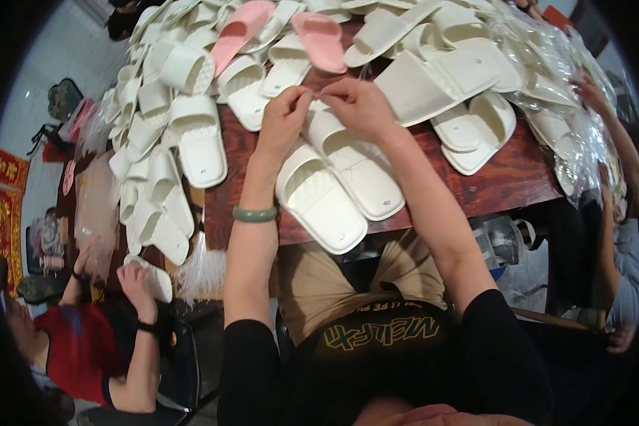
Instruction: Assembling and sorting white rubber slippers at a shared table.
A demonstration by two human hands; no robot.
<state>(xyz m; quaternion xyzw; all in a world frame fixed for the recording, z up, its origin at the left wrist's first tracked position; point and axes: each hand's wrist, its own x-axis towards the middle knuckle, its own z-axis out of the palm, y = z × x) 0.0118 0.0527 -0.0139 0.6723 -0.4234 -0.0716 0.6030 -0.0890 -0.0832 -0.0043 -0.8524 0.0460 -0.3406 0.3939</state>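
Note:
A pair of white slippers lies side by side at the table's near edge, the left slipper (328, 213) a little closer to me than the right slipper (376, 193). Just past their far ends, my left hand (284, 117) and my right hand (361, 108) meet, thumbs and forefingers pinched together. Whatever sits between the fingertips is too small to make out. A green bangle (255, 214) circles my left wrist. My forearms partly cover the slippers' far ends.
White slippers (199, 153) heap along the far and left sides of the dark red table (500, 192), with pink slippers (319, 42) among them. White plastic strands (204, 266) hang at the left edge. Clear plastic wrap (582, 135) covers slippers at right. Co-workers sit on both sides; one's hand (136, 284) touches a slipper.

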